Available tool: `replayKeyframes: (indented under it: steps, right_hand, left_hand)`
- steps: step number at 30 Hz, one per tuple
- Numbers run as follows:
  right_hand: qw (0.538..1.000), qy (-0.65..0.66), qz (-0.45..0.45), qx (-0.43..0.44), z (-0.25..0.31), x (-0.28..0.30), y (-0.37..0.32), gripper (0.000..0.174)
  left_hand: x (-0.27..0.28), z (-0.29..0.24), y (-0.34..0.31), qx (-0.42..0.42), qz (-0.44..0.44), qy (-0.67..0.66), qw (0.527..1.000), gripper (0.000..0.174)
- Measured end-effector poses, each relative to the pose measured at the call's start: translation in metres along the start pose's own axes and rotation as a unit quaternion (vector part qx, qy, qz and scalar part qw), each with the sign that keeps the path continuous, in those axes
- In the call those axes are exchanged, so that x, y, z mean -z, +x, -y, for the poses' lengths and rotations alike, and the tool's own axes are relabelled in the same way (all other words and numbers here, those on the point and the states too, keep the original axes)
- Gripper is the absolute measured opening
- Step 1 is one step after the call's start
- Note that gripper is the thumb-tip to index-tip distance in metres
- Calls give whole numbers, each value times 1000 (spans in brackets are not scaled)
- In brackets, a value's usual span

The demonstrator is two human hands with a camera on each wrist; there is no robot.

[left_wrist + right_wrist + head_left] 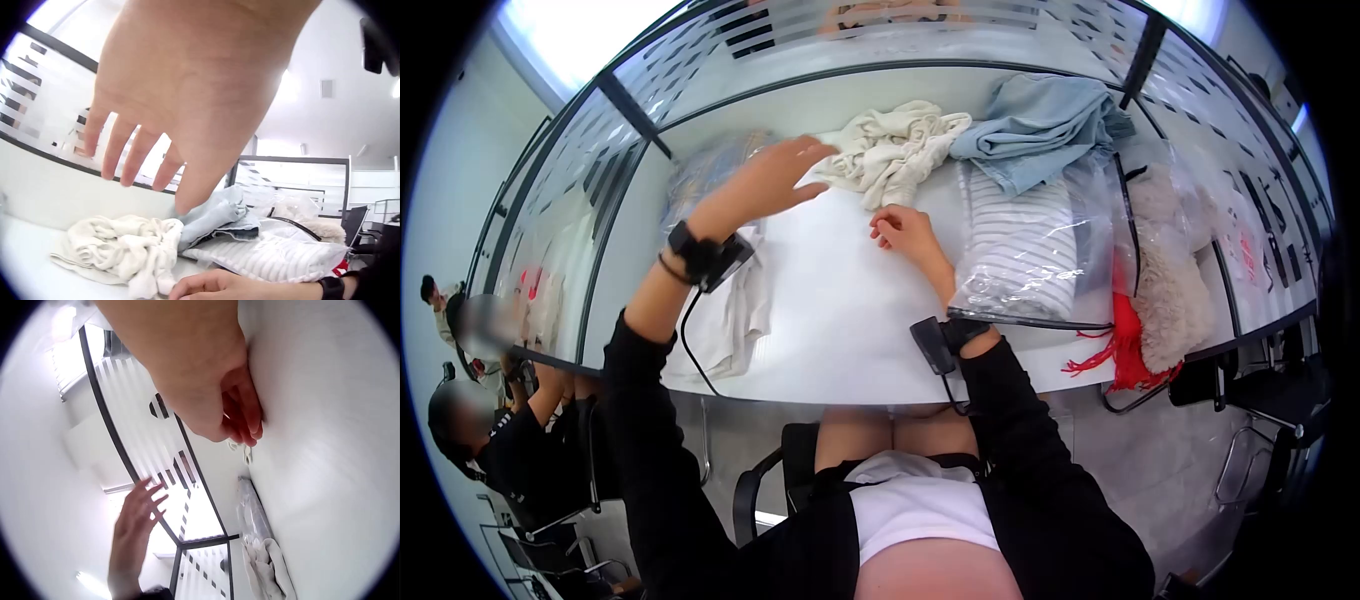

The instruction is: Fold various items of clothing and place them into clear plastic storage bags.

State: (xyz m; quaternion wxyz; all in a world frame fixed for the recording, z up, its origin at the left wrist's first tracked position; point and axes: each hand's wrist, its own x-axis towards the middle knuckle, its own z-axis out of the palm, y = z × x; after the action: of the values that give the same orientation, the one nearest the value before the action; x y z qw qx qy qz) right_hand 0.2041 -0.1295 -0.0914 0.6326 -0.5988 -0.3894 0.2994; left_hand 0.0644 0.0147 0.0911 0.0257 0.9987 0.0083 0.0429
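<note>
My left hand (pixel 770 182) is raised over the table with its fingers spread, holding nothing. In the left wrist view the same hand (pixel 194 94) hangs above a crumpled cream cloth garment (pixel 125 250). That garment (pixel 900 145) lies in a heap at the back middle of the table. Just in front of it, my right hand (pixel 912 238) rests on the white tabletop (pixel 840 300), its fingers loosely curled. The right wrist view shows nothing held in the right hand (pixel 212 400), with a bit of cream cloth beyond its fingertips.
Light blue denim (pixel 1050 120) lies on a clear bag with a striped white textile (pixel 1020 245) at right. Beyond it are a fluffy beige item (pixel 1175 290) and red fringed cloth (pixel 1130 350). At left lie a plaid bagged item (pixel 705 180) and pale cloth (pixel 735 325). Partitions (pixel 630 115) enclose the table.
</note>
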Motion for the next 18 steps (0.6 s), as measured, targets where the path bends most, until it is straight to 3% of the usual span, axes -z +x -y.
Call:
replayKeyframes:
  steps: [7,9,13,14,17,18]
  right_hand:
    - [999,6,-36,27,0,2,-1,10]
    - [999,-5,-34,14,1,4,-1,10]
    - [999,5,-41,19,1,4,-2,9]
    - [999,12,-45,18,1,4,-1,10]
    - [997,52,-53,0,3,5,2,13]
    - [996,69,-56,-7,4,8,3,14]
  left_hand:
    - [-31,-47,125,-138,-83,8,987,54]
    - [-37,-63,145,-140,-44,-30,989,54]
    - [-52,-85,175,-86,13,90,992,39]
    - [-54,-85,175,-122,-43,115,985,32]
    - [-36,-66,169,-131,-171,-18,976,29]
    - [-14,-58,167,-103,-136,-82,982,28]
